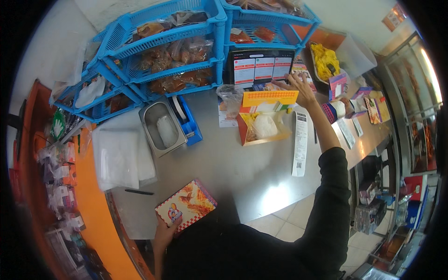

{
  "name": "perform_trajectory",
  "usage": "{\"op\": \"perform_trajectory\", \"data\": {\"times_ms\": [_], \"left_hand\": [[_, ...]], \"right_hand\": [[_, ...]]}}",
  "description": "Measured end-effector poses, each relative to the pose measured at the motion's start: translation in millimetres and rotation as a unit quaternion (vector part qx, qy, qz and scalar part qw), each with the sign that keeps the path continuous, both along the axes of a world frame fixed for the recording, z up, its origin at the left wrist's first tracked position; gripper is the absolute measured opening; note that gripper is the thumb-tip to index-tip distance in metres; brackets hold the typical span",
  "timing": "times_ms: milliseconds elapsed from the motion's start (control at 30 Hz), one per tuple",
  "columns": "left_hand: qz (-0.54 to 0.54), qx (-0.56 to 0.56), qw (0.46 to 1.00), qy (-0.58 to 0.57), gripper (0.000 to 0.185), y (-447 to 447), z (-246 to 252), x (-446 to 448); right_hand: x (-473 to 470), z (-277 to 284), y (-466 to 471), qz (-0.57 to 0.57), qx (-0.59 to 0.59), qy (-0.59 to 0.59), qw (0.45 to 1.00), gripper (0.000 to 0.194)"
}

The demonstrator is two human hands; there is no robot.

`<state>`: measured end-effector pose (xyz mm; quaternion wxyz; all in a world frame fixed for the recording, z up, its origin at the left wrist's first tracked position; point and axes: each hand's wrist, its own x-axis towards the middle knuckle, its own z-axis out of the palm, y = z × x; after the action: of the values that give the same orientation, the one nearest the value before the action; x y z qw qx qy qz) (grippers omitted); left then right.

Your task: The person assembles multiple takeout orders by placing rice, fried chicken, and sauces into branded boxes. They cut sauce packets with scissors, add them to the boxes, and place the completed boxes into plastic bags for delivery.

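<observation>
My left hand (167, 227) grips the lower left edge of a printed cardboard food box (187, 204), low over the near side of the steel counter. My right hand (299, 87) reaches to the lower right corner of a tablet (260, 68), fingers spread and holding nothing that I can see; whether a fingertip touches the screen is unclear. Below that hand an open yellow and orange food box (271, 99) holds white rice (265, 127) and yellow food. A long printed receipt (299, 147) lies right of the open box.
Blue plastic racks (171, 49) with bagged food stand at the back. On the left are a steel pan (162, 127), a blue tape dispenser (187, 126), plastic bags (117, 157) and a black pen (139, 191). A tray of yellow food (323, 61) and more boxes (376, 108) stand right.
</observation>
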<state>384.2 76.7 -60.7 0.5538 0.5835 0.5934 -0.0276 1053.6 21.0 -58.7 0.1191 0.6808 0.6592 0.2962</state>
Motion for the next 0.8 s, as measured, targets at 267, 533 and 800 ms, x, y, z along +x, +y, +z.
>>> {"op": "perform_trajectory", "data": {"times_ms": [267,533,800], "left_hand": [[0.035,-0.095,0.995,-0.012,0.093,3.7,-1.7,-1.3],[0.067,-0.130,0.989,0.020,0.092,3.9,6.1,3.5],[0.045,-0.145,0.988,-0.008,0.084,4.2,-2.0,-6.4]], "right_hand": [[21.5,0.5,32.2,-0.109,0.114,0.130,0.979,0.079],[23.6,2.9,36.0,-0.105,0.164,0.153,0.969,0.088],[12.6,4.5,36.9,-0.108,0.160,0.166,0.967,0.078]]}}
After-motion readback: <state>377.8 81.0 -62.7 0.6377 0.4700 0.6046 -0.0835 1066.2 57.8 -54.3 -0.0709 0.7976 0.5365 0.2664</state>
